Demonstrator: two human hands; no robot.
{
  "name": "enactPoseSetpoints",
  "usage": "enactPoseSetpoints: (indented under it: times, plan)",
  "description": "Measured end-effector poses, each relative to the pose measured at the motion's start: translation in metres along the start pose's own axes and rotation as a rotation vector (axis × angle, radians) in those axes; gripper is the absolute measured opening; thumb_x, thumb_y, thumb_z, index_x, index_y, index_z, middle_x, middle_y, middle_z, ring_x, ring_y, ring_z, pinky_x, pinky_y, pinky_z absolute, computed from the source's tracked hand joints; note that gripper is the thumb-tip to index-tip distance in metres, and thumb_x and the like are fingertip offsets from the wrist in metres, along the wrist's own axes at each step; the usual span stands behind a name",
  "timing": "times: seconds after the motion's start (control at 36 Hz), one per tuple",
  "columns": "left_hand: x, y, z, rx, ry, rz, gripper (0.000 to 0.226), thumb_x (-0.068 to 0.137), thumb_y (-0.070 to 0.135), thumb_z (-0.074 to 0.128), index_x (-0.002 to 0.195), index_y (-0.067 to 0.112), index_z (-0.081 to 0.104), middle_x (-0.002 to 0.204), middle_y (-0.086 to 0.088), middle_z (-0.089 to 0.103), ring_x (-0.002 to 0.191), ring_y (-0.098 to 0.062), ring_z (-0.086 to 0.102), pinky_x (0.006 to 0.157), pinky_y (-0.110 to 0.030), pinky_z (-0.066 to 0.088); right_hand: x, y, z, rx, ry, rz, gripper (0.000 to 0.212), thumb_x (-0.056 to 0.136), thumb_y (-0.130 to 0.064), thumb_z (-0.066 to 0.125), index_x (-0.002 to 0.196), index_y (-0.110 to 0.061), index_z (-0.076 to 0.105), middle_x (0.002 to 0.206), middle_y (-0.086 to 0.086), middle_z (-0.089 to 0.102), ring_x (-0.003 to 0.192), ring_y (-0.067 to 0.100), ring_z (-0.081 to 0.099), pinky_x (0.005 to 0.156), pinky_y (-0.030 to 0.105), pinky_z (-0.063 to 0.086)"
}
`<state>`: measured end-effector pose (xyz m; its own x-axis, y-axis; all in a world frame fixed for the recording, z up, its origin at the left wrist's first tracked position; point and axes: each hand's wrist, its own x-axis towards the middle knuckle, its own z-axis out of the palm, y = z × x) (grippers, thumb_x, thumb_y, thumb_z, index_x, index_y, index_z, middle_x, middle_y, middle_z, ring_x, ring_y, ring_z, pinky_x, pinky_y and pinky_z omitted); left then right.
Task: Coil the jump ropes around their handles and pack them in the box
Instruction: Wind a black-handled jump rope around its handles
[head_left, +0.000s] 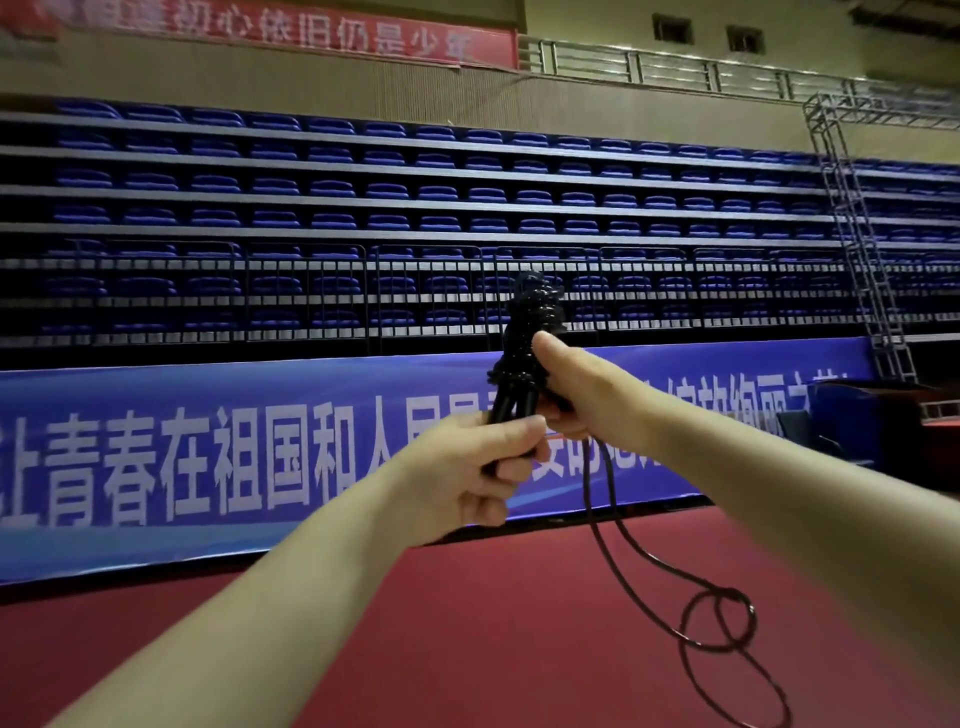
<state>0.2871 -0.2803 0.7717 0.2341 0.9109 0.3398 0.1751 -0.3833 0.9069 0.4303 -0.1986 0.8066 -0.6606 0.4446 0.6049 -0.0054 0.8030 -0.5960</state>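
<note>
left hand (480, 467): fingers curled round the lower ends of the black handles (514, 410), gripping them, held out in front at arm's length
right hand (582, 395): just above and right of the left, thumb up against the wound part, fingers wrapped round the bundle, gripping it
jump rope (532, 322): black, coiled in a thick wad round the upper part of the handles, sticking up above both hands
loose end (717, 618): rest of the rope hangs from under the right hand, drops down-right, makes a loop over the floor, runs off bottom edge
floor (493, 623): red sports surface, below the hands
banner (208, 457): blue with white characters, along the far edge of the floor
stands (415, 208): rows of blue seats behind black railings
truss (857, 234): metal, far right
box: not seen in this view
</note>
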Motion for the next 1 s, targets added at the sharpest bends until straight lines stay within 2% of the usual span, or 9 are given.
enactPoseSetpoints:
  times: [0.08, 0.31, 0.47, 0.67, 0.75, 0.81, 0.86, 0.92, 1.0]
  plan:
    - [0.001, 0.002, -0.005, 0.188, 0.123, -0.006, 0.022, 0.088, 0.031, 0.065, 0.077, 0.013, 0.057, 0.052, 0.007, 0.039, 0.044, -0.008, 0.026, 0.046, -0.02, 0.027, 0.0, 0.003, 0.003, -0.064, 0.057, 0.065, 0.055, 0.103, -0.049, 0.018, 0.064, -0.014, 0.036, 0.048, -0.009, 0.029, 0.041, 0.008, 0.019, 0.044, 0.023, 0.019]
    - [0.006, 0.004, -0.016, 0.69, 0.403, 0.034, 0.024, 0.087, 0.033, 0.064, 0.07, 0.018, 0.056, 0.052, 0.008, 0.049, 0.04, -0.007, 0.038, 0.045, -0.02, 0.032, 0.006, 0.012, 0.011, -0.031, 0.068, 0.199, 0.059, 0.099, -0.057, 0.021, 0.065, -0.015, 0.043, 0.053, -0.003, 0.029, 0.044, 0.013, 0.018, 0.045, 0.023, 0.016]
    - [0.003, 0.006, -0.02, 0.859, 0.451, -0.015, 0.03, 0.087, 0.036, 0.063, 0.065, 0.018, 0.052, 0.055, 0.006, 0.053, 0.036, -0.003, 0.041, 0.046, -0.021, 0.034, 0.001, 0.018, 0.018, -0.048, 0.057, 0.211, 0.059, 0.098, -0.06, 0.022, 0.066, -0.015, 0.044, 0.05, -0.006, 0.032, 0.045, 0.014, 0.023, 0.046, 0.025, 0.021]
    - [0.004, 0.009, -0.013, 1.408, 0.51, -0.063, 0.028, 0.089, 0.041, 0.052, 0.068, 0.023, 0.051, 0.069, 0.004, 0.064, 0.067, -0.018, 0.061, 0.059, -0.03, 0.044, 0.0, 0.017, 0.026, 0.016, 0.132, 0.272, 0.064, 0.089, -0.073, 0.027, 0.067, -0.015, 0.047, 0.045, -0.011, 0.032, 0.04, 0.01, 0.024, 0.045, 0.025, 0.02]
    - [0.002, 0.01, -0.014, 1.16, 0.396, -0.085, 0.026, 0.089, 0.037, 0.053, 0.069, 0.021, 0.058, 0.064, 0.007, 0.068, 0.059, -0.009, 0.06, 0.064, -0.029, 0.047, -0.001, 0.02, 0.028, 0.078, 0.15, 0.254, 0.061, 0.093, -0.067, 0.029, 0.058, -0.018, 0.039, 0.046, -0.008, 0.028, 0.041, 0.011, 0.021, 0.045, 0.025, 0.018]
    - [-0.003, 0.009, -0.015, 0.833, 0.281, -0.136, 0.025, 0.09, 0.039, 0.055, 0.083, 0.017, 0.063, 0.076, 0.004, 0.072, 0.066, -0.009, 0.063, 0.071, -0.033, 0.053, -0.003, 0.023, 0.031, 0.122, 0.127, 0.223, 0.058, 0.095, -0.063, 0.029, 0.055, -0.02, 0.034, 0.05, -0.006, 0.025, 0.045, 0.012, 0.018, 0.048, 0.027, 0.014]
    - [-0.008, 0.007, -0.015, 0.483, 0.142, -0.174, 0.041, 0.088, 0.053, 0.053, 0.092, 0.014, 0.066, 0.087, -0.002, 0.072, 0.078, -0.014, 0.066, 0.073, -0.041, 0.055, -0.006, 0.026, 0.034, 0.157, 0.099, 0.194, 0.058, 0.096, -0.06, 0.028, 0.052, -0.022, 0.032, 0.051, -0.005, 0.024, 0.046, 0.012, 0.015, 0.05, 0.029, 0.011]
    - [-0.012, 0.001, -0.018, 0.162, 0.02, -0.185, 0.062, 0.076, 0.067, 0.042, 0.091, 0.011, 0.066, 0.081, -0.006, 0.067, 0.071, -0.02, 0.062, 0.065, -0.037, 0.051, -0.009, 0.026, 0.035, 0.162, 0.076, 0.178, 0.062, 0.096, -0.062, 0.025, 0.053, -0.019, 0.035, 0.052, -0.005, 0.023, 0.047, 0.012, 0.014, 0.053, 0.032, 0.01]
    - [-0.013, -0.009, -0.017, -0.07, 0.007, -0.156, 0.064, 0.074, 0.07, 0.033, 0.087, 0.013, 0.06, 0.061, 0.002, 0.046, 0.047, -0.012, 0.038, 0.051, -0.025, 0.038, -0.011, 0.023, 0.033, 0.13, 0.044, 0.16, 0.062, 0.092, -0.068, 0.025, 0.065, -0.013, 0.04, 0.055, -0.003, 0.021, 0.049, 0.013, 0.013, 0.053, 0.033, 0.01]
